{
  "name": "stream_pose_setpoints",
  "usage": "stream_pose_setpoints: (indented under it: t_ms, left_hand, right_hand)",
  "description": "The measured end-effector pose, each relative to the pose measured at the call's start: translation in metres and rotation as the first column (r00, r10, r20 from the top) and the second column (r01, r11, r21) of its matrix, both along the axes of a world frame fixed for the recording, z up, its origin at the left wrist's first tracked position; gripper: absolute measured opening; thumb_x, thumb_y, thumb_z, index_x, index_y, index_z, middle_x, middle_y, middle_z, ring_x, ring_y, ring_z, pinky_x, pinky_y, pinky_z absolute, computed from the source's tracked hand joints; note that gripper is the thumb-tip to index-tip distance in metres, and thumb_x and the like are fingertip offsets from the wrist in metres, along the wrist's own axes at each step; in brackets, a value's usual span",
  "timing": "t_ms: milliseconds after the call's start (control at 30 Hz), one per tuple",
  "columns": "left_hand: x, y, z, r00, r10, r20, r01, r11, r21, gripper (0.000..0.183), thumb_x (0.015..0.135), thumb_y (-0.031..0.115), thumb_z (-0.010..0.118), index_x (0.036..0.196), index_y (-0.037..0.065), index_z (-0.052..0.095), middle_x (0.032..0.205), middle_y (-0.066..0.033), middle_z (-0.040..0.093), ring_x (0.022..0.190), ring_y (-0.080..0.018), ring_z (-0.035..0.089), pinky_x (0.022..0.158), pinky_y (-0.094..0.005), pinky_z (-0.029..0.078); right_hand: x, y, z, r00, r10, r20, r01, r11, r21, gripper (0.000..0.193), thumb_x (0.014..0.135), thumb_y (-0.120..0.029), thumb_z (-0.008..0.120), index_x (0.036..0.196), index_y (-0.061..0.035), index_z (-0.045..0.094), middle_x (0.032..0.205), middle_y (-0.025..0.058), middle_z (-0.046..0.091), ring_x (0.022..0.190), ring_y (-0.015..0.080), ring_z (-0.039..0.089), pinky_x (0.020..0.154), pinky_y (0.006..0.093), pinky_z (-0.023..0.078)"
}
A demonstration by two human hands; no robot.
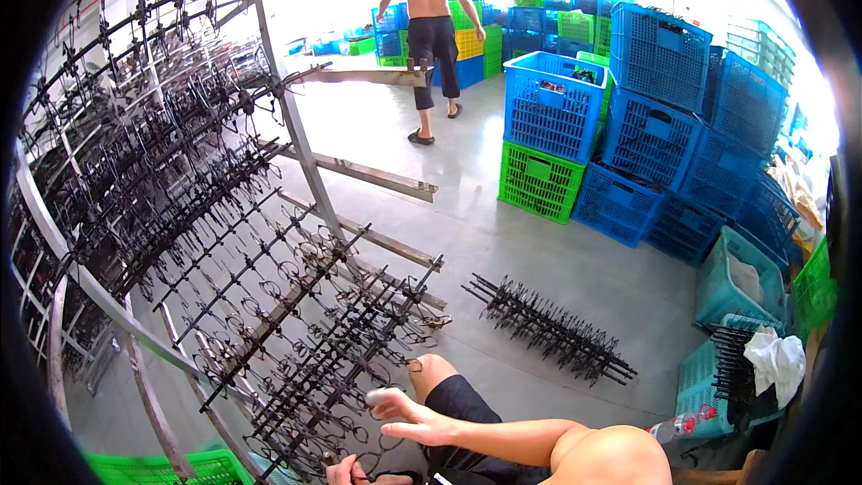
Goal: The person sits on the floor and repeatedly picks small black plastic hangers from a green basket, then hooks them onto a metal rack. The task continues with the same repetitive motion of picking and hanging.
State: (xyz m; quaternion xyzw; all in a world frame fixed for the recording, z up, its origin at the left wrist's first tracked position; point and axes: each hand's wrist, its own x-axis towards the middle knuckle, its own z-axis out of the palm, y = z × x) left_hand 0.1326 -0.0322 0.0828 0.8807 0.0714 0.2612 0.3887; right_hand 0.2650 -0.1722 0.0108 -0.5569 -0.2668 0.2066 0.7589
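My right hand (pixel 409 417) reaches in from the right, its thumb and fingers apart, beside the near end of a rod with black wire clips. A pale covering shows on a fingertip. At the lower edge, my left hand (pixel 347 471) has its fingers pressed together by a small dark loop; what they hold cannot be made out. Before both hands, several black rods with looped wire clips (pixel 350 341) lie across the arms of a metal rack (pixel 310 171). Both hands are over my knees.
More clip-covered rods (pixel 171 117) fill the rack at left. A bundle of black rods (pixel 552 328) lies on the floor. Blue crates (pixel 655 135) and a green crate (pixel 539 181) are stacked at right, with a white cloth (pixel 774 361) and bottle (pixel 682 424) nearer. A person (pixel 433 31) walks beyond.
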Motion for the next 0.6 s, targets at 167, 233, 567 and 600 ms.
stream_pose_setpoints:
  t_ms: [167,233,567,600]
  left_hand:
    - [0.000,-0.003,0.012,0.985,-0.168,-0.049,0.167,0.986,-0.012,0.014,0.088,0.011,0.054,0.094,0.001,0.061,0.084,-0.0159,0.056,0.078,-0.0340,0.054,0.072,-0.0402,0.044]
    - [0.000,-0.004,0.014,0.987,-0.163,0.000,0.162,0.985,-0.054,0.014,0.088,0.011,0.054,0.094,0.000,0.061,0.082,-0.0140,0.055,0.074,-0.0292,0.054,0.069,-0.0373,0.045]
    - [-0.037,0.025,-0.088,0.908,-0.251,-0.334,-0.188,0.469,-0.863,0.023,0.096,0.022,0.042,0.109,0.004,0.048,0.096,-0.0102,0.057,0.055,-0.0181,0.061,0.043,-0.0254,0.042]
    - [-0.043,0.030,-0.091,0.856,-0.302,-0.420,-0.220,0.523,-0.824,0.023,0.096,0.022,0.042,0.107,0.003,0.048,0.098,-0.0110,0.058,0.053,-0.0188,0.061,0.044,-0.0257,0.043]
  right_hand:
    - [0.008,-0.025,0.035,0.860,0.503,-0.085,-0.473,0.723,-0.504,0.020,0.089,-0.019,0.054,0.102,-0.0037,0.054,0.078,0.0030,0.058,0.062,0.0080,0.053,0.054,0.0238,0.044]
    - [0.005,-0.027,0.038,0.823,0.551,-0.137,-0.541,0.687,-0.485,0.017,0.088,-0.017,0.056,0.098,-0.0040,0.055,0.077,0.0023,0.059,0.060,0.0063,0.052,0.050,0.0226,0.042]
    - [0.070,-0.040,0.017,0.892,-0.445,-0.080,0.419,0.880,-0.225,0.011,0.084,-0.016,0.058,0.087,-0.0050,0.059,0.063,-0.0008,0.051,0.051,0.0076,0.047,0.044,0.0244,0.037]
    - [0.080,-0.039,0.016,0.863,-0.498,-0.082,0.473,0.854,-0.217,0.016,0.087,-0.017,0.057,0.095,-0.0031,0.056,0.071,0.0018,0.054,0.052,0.0086,0.049,0.045,0.0237,0.040]
